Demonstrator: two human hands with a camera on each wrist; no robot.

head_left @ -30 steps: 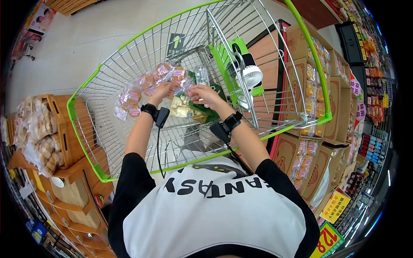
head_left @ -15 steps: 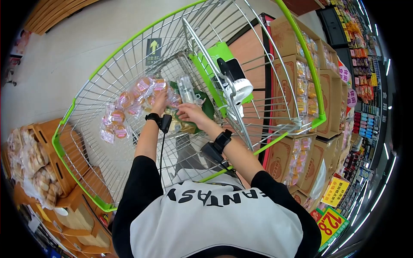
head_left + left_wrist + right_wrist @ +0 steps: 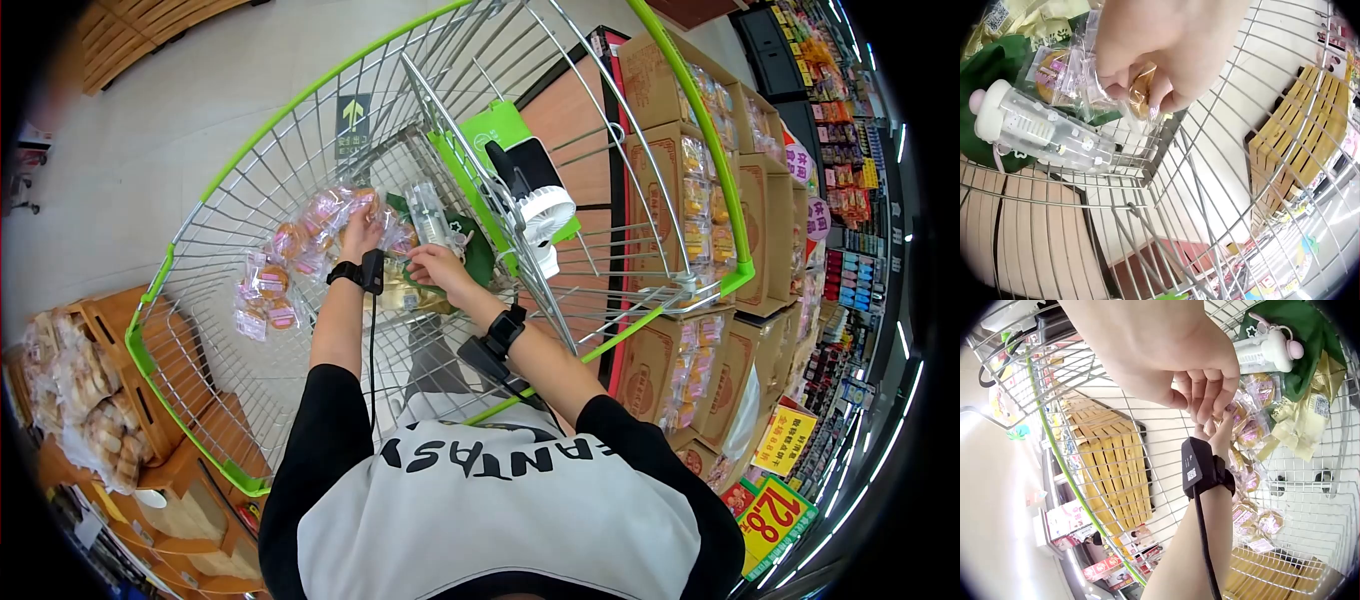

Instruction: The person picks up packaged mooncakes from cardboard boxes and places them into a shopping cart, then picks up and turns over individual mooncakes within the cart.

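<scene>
My left hand (image 3: pixel 1147 50) grips a small round cake in clear wrapping (image 3: pixel 1141 90), fingers curled round it. In the head view that hand (image 3: pixel 361 236) is over a row of wrapped cakes (image 3: pixel 290 240) inside the shopping cart. My right hand (image 3: pixel 440 270) hovers just beside it, fingers loosely curled with nothing seen between them; the right wrist view shows the same hand (image 3: pixel 1172 369) above the left wrist. Near both hands are a clear water bottle (image 3: pixel 1047 128) with a white lid, a dark green bag (image 3: pixel 997 75) and a gold packet (image 3: pixel 1304 422).
The green-rimmed wire cart (image 3: pixel 155 285) surrounds both hands. On its fold-down seat lie a green panel (image 3: pixel 490 130) and a white fan (image 3: pixel 546 215). Cartons of packaged cakes (image 3: pixel 650 170) stack up on the right; a wooden bread stand (image 3: pixel 150 380) is at the left.
The view has shifted, so the cart appears further left and lower. My left hand has moved slightly away from the right hand among the wrapped cakes. The right hand stays close by.
</scene>
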